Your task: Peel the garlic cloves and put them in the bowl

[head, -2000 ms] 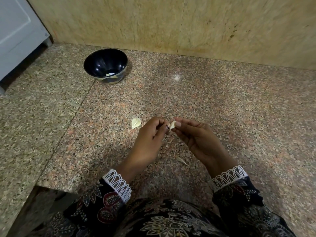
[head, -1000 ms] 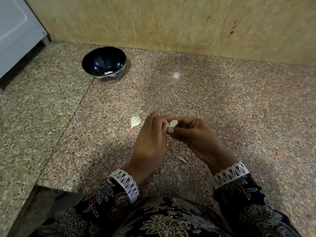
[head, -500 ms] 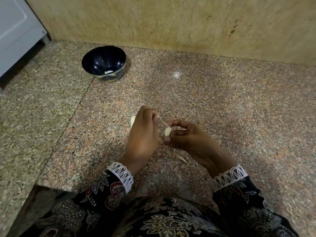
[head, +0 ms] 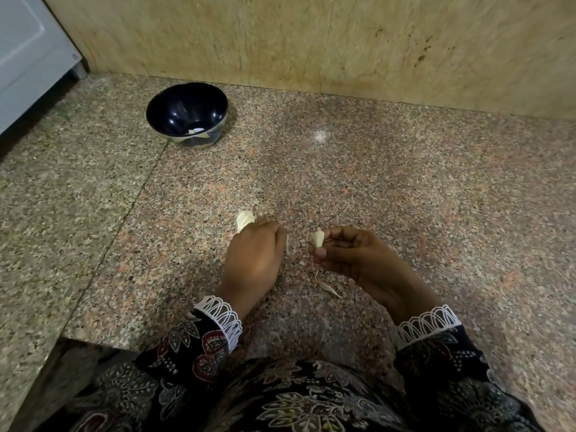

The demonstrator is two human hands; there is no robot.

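Note:
My right hand (head: 358, 260) pinches a pale garlic clove (head: 318, 238) between thumb and forefinger, a little above the granite counter (head: 405, 188). My left hand (head: 254, 260) is just to its left, low over the counter with fingers curled down. A thin strip of peel (head: 287, 245) shows at its fingertips. A second clove (head: 244, 220) lies on the counter, partly hidden behind my left knuckles. The dark blue bowl (head: 174, 104) stands at the back left and holds one pale clove (head: 196, 131).
Scraps of peel (head: 328, 289) lie on the counter under my right hand. The stone wall (head: 311, 42) runs along the back. A white cabinet (head: 28, 57) stands at the far left. The counter's front edge (head: 93, 342) drops off at lower left.
My left hand pulled a strip of peel off the clove and moved down and left to the counter. My right hand kept the clove and drew slightly right, so the hands are apart.

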